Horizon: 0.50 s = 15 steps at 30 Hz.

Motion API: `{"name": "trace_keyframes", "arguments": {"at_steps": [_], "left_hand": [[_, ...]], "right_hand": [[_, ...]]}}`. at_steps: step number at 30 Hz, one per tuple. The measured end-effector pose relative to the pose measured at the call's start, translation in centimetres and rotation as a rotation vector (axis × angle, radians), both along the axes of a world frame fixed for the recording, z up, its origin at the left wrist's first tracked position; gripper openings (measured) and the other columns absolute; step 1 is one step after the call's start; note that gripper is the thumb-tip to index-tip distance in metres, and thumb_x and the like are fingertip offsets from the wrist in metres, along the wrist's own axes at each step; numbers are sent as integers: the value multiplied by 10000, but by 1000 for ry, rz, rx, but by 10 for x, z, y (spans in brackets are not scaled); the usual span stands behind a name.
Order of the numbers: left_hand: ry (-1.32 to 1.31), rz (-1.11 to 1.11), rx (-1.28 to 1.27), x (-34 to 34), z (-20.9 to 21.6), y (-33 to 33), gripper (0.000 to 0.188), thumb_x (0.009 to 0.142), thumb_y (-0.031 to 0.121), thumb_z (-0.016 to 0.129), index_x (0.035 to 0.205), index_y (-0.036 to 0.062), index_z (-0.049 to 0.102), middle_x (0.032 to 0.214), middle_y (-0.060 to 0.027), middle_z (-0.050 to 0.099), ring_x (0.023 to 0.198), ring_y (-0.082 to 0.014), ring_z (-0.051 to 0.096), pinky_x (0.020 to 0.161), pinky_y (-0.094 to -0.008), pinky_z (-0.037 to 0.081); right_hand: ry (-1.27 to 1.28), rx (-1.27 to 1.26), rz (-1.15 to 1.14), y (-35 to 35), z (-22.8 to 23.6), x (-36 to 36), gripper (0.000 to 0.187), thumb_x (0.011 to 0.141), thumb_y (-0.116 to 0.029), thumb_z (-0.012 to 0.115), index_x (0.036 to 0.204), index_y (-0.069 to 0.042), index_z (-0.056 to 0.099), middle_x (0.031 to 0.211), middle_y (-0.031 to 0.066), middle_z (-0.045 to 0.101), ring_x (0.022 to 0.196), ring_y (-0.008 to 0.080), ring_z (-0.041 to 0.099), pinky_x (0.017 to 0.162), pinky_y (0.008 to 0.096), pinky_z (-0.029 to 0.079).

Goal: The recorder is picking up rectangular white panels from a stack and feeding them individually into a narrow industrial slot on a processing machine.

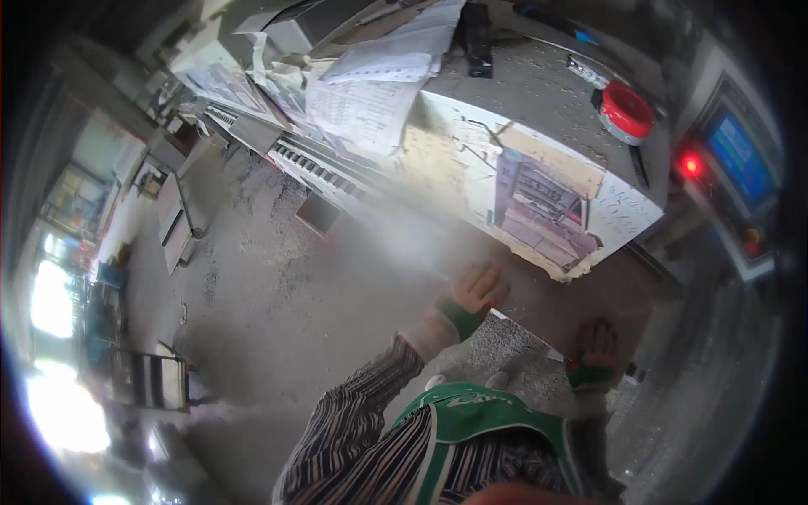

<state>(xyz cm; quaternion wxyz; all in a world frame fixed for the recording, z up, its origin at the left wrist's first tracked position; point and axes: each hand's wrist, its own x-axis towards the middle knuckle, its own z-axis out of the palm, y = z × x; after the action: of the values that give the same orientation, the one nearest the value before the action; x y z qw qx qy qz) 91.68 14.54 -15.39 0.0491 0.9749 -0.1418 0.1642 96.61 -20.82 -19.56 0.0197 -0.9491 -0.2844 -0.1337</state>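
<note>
Down below the worn bench edge, both gloved hands press on a flat brown board (581,295) that slopes out from under the bench. Left hand (476,290) lies flat on the board's upper left edge, fingers spread rather than curled round anything; right hand (596,345) rests open-palmed on the lower right part, near the board's corner, and I cannot tell whether its fingers hook over the edge. Both wear pale gloves with green cuffs. Right above the board hangs the bench front (547,202), covered in torn, peeling paper sheets, crowding the space over the hands. On the bench top sit a red round container (627,112), a dark flat tool (478,38) and loose papers (370,93). To the right stands a control panel (741,160) with a blue screen and a lit red lamp (692,165). Grey, dusty concrete floor (278,303) spreads left, with metal frames (172,219) well apart. A striped sleeve (362,421) and green apron (480,421) fill the lower edge.
</note>
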Motion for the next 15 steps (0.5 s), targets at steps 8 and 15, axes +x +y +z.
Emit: {"name": "trace_keyframes", "arguments": {"at_steps": [8, 15], "left_hand": [[193, 40, -177, -148, 13, 69, 610, 865, 252, 715, 1426, 121, 517, 1564, -212, 436, 1433, -352, 452, 1190, -506, 361], [502, 166, -137, -256, -11, 112, 619, 891, 259, 691, 1451, 140, 455, 1600, -186, 377, 1463, -354, 407, 1207, -501, 341]], "right_hand": [[-76, -81, -10, 70, -6, -29, 798, 762, -366, 749, 1448, -50, 491, 1477, 233, 480, 1390, 447, 443, 1191, 549, 365], [136, -174, -138, 128, -1, -35, 1031, 693, -451, 821, 1563, -152, 355, 1597, 147, 381, 1469, 408, 351, 1211, 512, 327]]}}
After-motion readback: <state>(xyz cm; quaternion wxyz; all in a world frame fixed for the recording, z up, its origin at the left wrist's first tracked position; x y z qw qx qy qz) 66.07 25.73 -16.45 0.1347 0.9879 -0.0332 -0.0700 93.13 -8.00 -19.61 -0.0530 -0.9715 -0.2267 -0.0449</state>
